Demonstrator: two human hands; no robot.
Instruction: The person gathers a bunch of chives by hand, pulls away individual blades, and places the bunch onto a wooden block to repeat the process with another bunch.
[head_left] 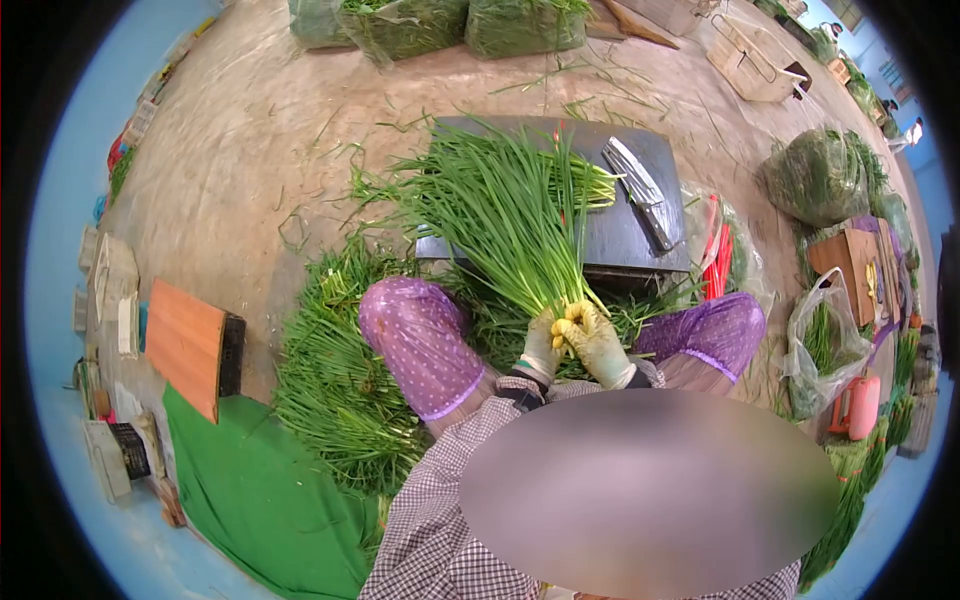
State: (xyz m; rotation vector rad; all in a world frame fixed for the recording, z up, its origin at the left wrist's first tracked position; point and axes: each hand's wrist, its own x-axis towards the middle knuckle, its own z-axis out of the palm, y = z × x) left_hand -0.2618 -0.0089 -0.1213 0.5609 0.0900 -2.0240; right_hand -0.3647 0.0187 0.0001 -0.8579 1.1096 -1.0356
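My left hand [543,345] and my right hand [594,340], both in pale yellowish gloves, are closed side by side around the base of a bunch of green garlic chives [520,240]. Its long leaves fan forward and to the left over a low dark table [615,240]. Another chive bundle [598,186] lies on that table, partly covered by the fanned leaves. To its right rests a cleaver-like knife [640,192], blade pointing away from me. What the fingertips do at the stems is too small to make out.
Loose chives [340,375] are heaped by my left knee. Red strips [717,262] lie in plastic on the right. Filled bags [525,28] stand at the back, another bag [820,178] farther right. A wooden board [183,345] and green cloth [250,490] are at left.
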